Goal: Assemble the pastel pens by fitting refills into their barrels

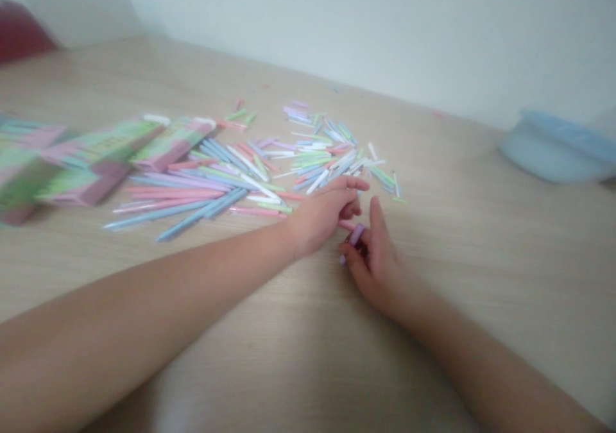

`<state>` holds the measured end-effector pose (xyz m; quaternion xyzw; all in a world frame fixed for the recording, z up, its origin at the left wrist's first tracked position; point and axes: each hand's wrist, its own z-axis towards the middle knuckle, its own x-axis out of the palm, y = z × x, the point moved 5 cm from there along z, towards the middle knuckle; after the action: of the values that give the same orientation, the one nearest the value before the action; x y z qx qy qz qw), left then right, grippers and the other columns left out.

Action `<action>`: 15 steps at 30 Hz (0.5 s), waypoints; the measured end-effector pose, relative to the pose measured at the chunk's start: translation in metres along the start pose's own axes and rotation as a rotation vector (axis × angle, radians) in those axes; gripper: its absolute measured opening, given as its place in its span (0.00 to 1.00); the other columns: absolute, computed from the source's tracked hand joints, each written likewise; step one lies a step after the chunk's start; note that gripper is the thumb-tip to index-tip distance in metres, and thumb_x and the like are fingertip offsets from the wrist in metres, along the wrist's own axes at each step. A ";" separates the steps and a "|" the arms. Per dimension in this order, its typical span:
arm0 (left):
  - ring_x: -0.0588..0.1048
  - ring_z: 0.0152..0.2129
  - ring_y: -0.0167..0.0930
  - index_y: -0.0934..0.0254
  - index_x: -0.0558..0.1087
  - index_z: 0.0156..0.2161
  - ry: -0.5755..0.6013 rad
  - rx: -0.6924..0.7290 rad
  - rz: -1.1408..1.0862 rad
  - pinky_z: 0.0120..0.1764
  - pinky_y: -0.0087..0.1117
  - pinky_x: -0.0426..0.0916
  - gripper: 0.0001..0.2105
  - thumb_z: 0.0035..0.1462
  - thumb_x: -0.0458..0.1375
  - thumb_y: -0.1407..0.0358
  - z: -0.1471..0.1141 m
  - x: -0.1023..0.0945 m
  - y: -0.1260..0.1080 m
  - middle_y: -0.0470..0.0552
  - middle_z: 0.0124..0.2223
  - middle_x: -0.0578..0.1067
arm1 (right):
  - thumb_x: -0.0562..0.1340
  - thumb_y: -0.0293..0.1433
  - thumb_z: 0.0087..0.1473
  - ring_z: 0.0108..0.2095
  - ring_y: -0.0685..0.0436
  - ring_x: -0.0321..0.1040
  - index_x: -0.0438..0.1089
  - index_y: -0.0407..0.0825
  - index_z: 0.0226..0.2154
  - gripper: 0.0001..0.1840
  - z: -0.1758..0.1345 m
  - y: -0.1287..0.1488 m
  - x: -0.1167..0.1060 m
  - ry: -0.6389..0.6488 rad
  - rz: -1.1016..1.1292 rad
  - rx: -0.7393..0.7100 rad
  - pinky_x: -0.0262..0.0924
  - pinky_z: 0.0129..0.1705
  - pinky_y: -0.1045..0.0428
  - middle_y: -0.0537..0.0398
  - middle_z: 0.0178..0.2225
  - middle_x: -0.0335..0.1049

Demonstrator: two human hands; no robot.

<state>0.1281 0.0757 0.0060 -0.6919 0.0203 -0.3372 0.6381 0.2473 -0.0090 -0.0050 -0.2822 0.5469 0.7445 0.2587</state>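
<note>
Thin pastel sticks (332, 144), straw-like in look, lie in a loose heap on the table beyond my hands. My left hand (320, 213) reaches in over the heap's near edge, index finger stretched out and the other fingers curled around the far end of a short pink stick (345, 225). The pink stick runs toward my right hand (382, 266). Between the thumb and fingers of that hand sits a small purple piece (357, 234), close against the pink stick. My right index finger points up, off the piece. Blur hides the exact contact.
Longer blue, pink and purple sticks (192, 205) fan out at left. Several green-and-pink boxes (110, 144) lie beyond them. A translucent blue container (558, 147) stands at far right near the wall (385, 29). The table (269, 343) is wood-coloured.
</note>
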 end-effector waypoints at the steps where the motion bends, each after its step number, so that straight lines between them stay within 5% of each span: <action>1: 0.65 0.25 0.25 0.61 0.70 0.46 0.004 -0.004 -0.020 0.30 0.23 0.62 0.09 0.62 0.53 0.67 -0.001 0.001 0.001 0.41 0.26 0.61 | 0.64 0.40 0.63 0.33 0.36 0.73 0.31 0.59 0.76 0.52 0.001 0.001 0.002 0.019 -0.010 -0.008 0.71 0.40 0.38 0.49 0.39 0.77; 8: 0.68 0.27 0.26 0.56 0.70 0.50 -0.001 -0.085 -0.103 0.29 0.24 0.63 0.09 0.66 0.53 0.65 -0.009 0.010 0.002 0.44 0.30 0.68 | 0.58 0.35 0.67 0.41 0.32 0.76 0.15 0.51 0.74 0.53 0.002 0.013 0.010 0.103 -0.133 -0.140 0.72 0.40 0.37 0.39 0.47 0.77; 15: 0.72 0.24 0.29 0.55 0.69 0.49 0.039 -0.198 -0.173 0.26 0.26 0.67 0.09 0.66 0.53 0.64 -0.010 0.014 0.013 0.45 0.30 0.71 | 0.58 0.36 0.68 0.43 0.32 0.76 0.22 0.54 0.75 0.49 0.001 0.010 0.010 0.068 -0.051 -0.156 0.74 0.42 0.36 0.37 0.52 0.75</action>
<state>0.1396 0.0581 0.0002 -0.7439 0.0061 -0.4008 0.5347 0.2330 -0.0099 -0.0051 -0.3402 0.4885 0.7681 0.2360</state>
